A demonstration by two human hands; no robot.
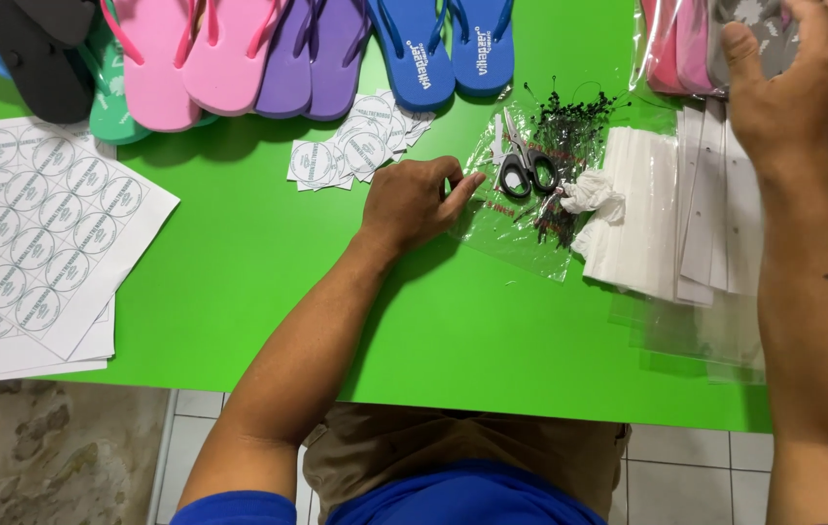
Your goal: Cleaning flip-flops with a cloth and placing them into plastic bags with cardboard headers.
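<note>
Left hand (414, 202) rests curled beside crinkly clear plastic bag (521, 228) holding scissors (525, 167).

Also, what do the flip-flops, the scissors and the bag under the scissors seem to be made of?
The flip-flops look like matte foam or rubber: flat soles in plain colours, no shine. The scissors seem to have dull grey metal blades and black plastic handles. The bag under them is probably thin clear plastic film: the green table shows through it, and it wrinkles with bright glints.
</note>
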